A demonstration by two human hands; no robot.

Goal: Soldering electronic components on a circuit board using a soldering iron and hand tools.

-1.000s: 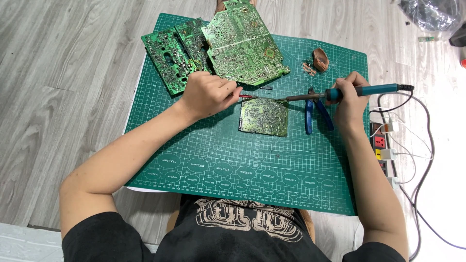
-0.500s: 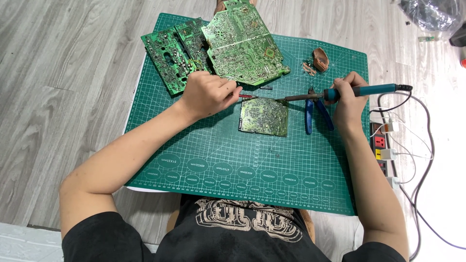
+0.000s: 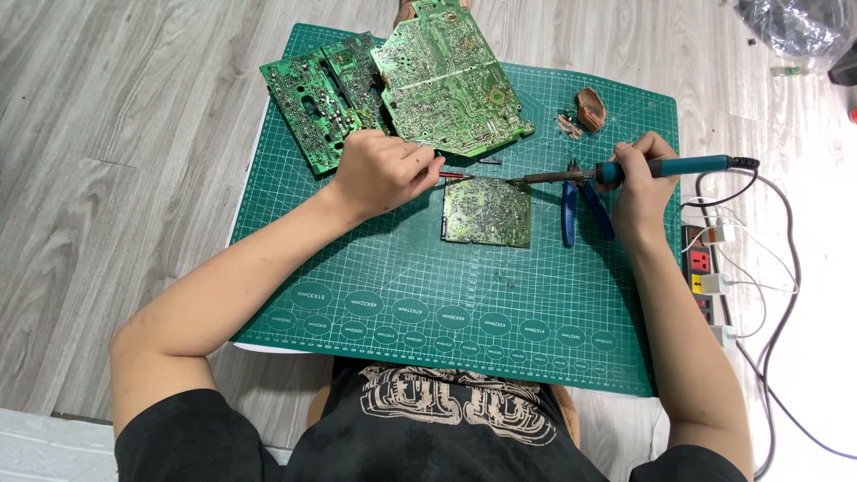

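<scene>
- I see white ovals in a row on the green mat (image 3: 357,268).
- My right hand (image 3: 638,183) grips the iron (image 3: 625,170) over the small green board (image 3: 486,211).
- My left hand (image 3: 379,170) pinches a red wire (image 3: 455,176).

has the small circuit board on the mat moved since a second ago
No. The small circuit board still lies in the same spot on the green cutting mat, just left of the blue pliers.

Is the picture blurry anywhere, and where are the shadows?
Head view: sharp all over, with even, soft light; faint shadows lie under the left hand and right hand on the green cutting mat; the floor edges look slightly bent by the wide lens.
</scene>
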